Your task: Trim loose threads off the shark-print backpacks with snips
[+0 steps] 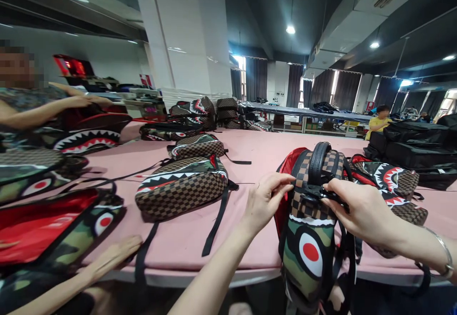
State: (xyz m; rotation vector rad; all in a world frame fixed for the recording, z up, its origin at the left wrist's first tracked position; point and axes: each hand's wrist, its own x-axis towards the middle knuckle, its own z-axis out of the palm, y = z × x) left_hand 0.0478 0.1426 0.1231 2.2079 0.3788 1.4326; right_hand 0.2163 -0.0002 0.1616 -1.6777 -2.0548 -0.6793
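Observation:
A backpack (310, 253) with brown checks, green camouflage and a red-and-white eye stands tilted at the table's front edge, its red lining showing on the left side. My left hand (266, 200) pinches the bag's side edge near the top. Just below the black carry handle (319, 162), my right hand (360, 210) has thumb and fingers closed on a black part of the same backpack; its exact shape is hidden by the fingers. A bracelet circles my right wrist.
A pink-covered table (246, 153) bears several more backpacks, including a checked one (185, 189) with loose straps. Black bags (410, 151) are stacked at the right. Beside me at the left, another person's arm (110, 260) reaches by an open backpack (46, 224). A co-worker (35, 105) handles a bag beyond.

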